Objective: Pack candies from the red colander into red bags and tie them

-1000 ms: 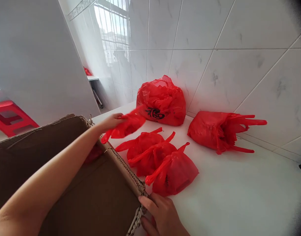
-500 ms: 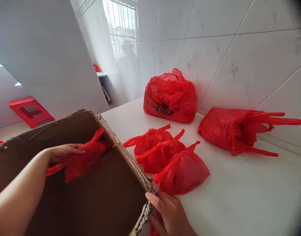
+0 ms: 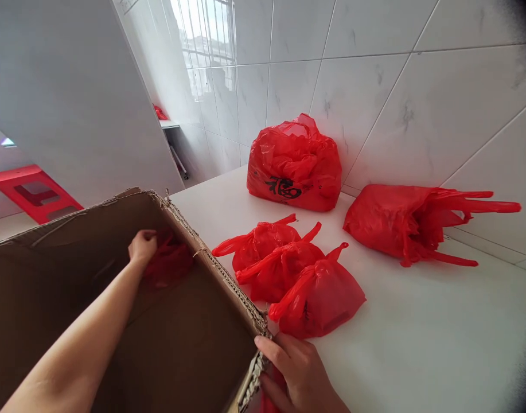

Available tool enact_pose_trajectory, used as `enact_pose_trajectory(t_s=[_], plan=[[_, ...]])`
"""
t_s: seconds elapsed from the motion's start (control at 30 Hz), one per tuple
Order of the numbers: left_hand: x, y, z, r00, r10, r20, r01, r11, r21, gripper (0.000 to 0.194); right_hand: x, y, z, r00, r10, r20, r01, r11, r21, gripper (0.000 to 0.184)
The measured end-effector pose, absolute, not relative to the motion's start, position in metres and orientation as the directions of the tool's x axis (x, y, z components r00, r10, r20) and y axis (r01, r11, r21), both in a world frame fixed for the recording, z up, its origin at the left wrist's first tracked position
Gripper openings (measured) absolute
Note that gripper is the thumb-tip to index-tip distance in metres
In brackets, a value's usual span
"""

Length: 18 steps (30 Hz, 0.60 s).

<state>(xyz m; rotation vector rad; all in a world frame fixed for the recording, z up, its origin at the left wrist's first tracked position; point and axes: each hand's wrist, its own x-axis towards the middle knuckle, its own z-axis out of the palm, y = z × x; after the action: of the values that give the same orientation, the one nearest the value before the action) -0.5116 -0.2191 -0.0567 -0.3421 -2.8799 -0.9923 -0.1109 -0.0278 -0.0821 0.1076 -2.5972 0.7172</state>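
White surface (image 3: 417, 332); cardbd box (image 3: 189, 338): L hand (image 3: 143, 248) by red plastic bag (image 3: 171, 261), far R corner, grip curled, hold unclear; R hand (image 3: 295, 367) clasps near R corner. Prob. placing step; next needs clean release.

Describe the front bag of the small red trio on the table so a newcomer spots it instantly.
Find the big cardboard box, then the white table beside it. Three small red bags overlap there in a row running toward the right hand. The front bag sits at the hand's end and, alone of the three, has no other bag covering it.
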Motion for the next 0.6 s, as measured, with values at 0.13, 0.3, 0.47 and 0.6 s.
enact_pose_trajectory(t_s=[0.13,0.3,0.47,0.6], plan=[[-0.504,-0.170,-0.001,-0.926,0.145,0.349,0.341,0.719,0.605,0.035,-0.111,-0.028,-0.081,-0.906,0.055,0.420,-0.173,0.857,-0.485,0.036],[-0.440,-0.079,0.036,-0.738,0.588,0.333,0.660,0.524,0.538,0.032,-0.112,-0.029,-0.079,-0.914,0.047,0.403,-0.163,0.867,-0.471,0.033],[-0.397,-0.017,0.019,-0.619,0.781,0.081,0.686,0.488,0.540,0.033,-0.112,-0.030,-0.079,-0.909,0.053,0.413,-0.140,0.895,-0.423,0.034],[-0.405,-0.019,0.031,-0.559,0.829,-0.017,0.600,0.418,0.682,0.025,-0.111,-0.030,-0.080,-0.911,0.069,0.407,-0.114,0.905,-0.410,0.036]])
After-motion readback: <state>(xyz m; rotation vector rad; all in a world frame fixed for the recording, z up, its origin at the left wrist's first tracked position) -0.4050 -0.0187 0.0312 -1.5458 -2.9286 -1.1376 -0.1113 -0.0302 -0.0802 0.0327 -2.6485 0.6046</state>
